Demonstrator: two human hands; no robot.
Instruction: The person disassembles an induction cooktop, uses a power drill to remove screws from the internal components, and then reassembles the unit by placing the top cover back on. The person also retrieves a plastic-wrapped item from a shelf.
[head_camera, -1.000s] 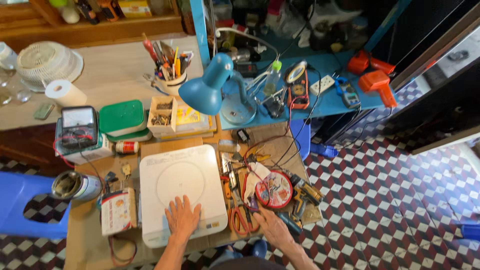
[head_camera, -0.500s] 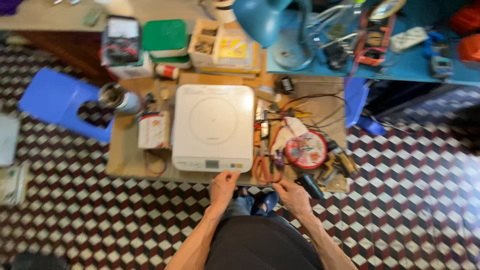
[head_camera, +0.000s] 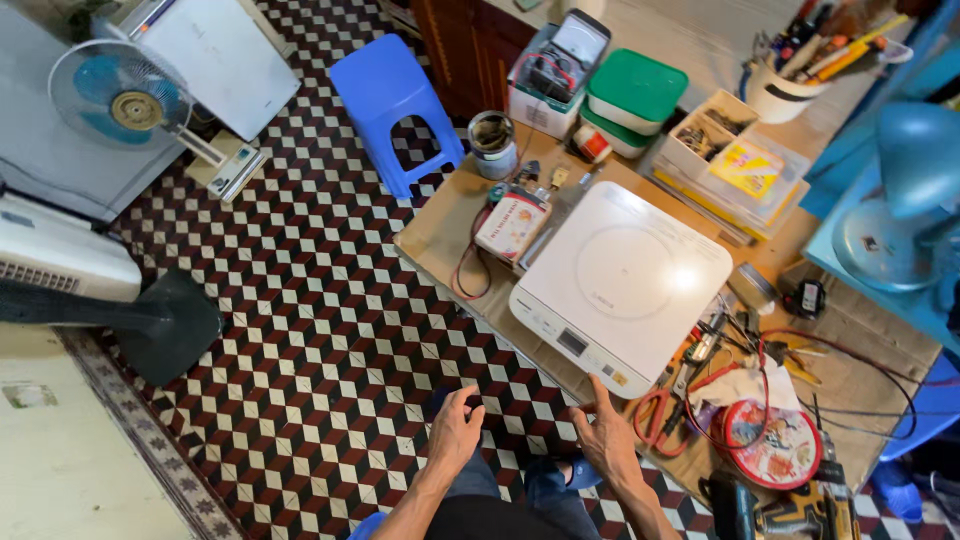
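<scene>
While both hands hang free over the checkered floor (head_camera: 300, 330), the white induction cooktop (head_camera: 620, 285) lies up and to the right of them, flat on the bench (head_camera: 440, 225), its near edge with the control strip turned toward the person. The right hand (head_camera: 605, 440) is clearly the nearer: its raised fingertips (head_camera: 598, 385) sit just beside the cooktop's near corner, though whether they touch it cannot be told. That grip is spread, fingers fanned and holding nothing. The left hand (head_camera: 455, 430) is farther off, apart from the bench edge, over the floor; its grip is loosely curled and also holds nothing.

The cooktop's long sides run on a slant, from lower left to upper right in the head view, so its near left corner points toward the gap between the two hands. To its right lie red-handled scissors (head_camera: 655, 415), a round red tin (head_camera: 775, 445) and tangled red wire (head_camera: 720, 395); to its left a small red and white box (head_camera: 512, 222).
</scene>
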